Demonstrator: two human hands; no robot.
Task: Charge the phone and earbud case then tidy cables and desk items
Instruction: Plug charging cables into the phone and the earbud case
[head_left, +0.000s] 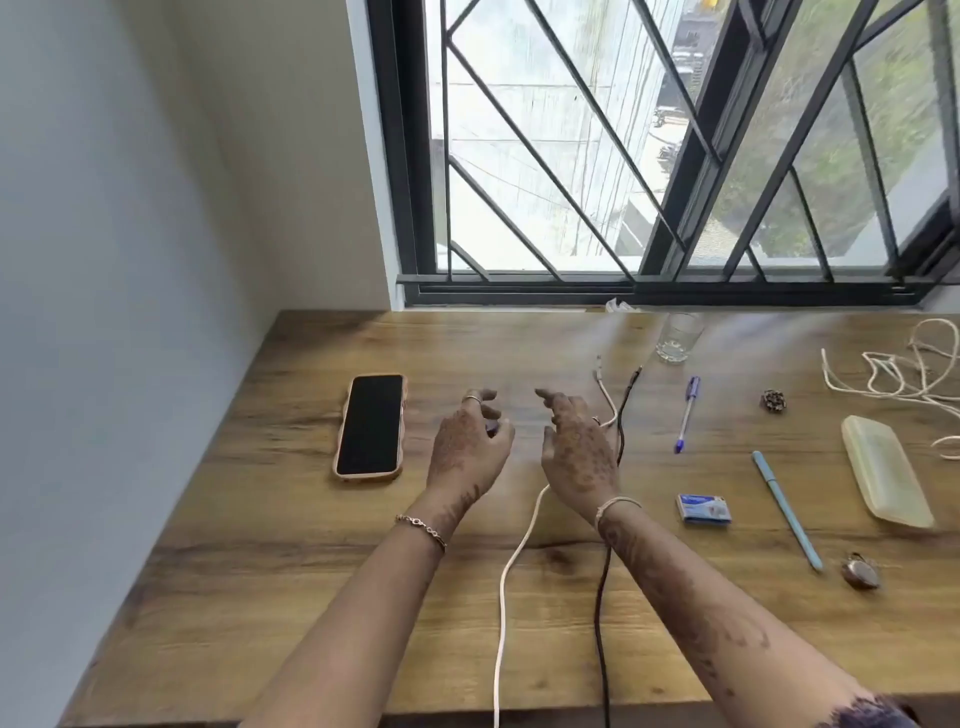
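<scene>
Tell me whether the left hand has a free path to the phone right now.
Probably yes. The phone lies face up on the desk just left of the left hand, with only bare wood between them; both cables run on the other side.

Both hands over the wooden desk (322, 597), cables between them.

I see my left hand (470, 449) curled around a small dark object, too hidden to identify, beside the phone (371, 426); my right hand (576, 447) spreads open-fingered over the white cable (511, 571) and black cable (602, 597).
</scene>
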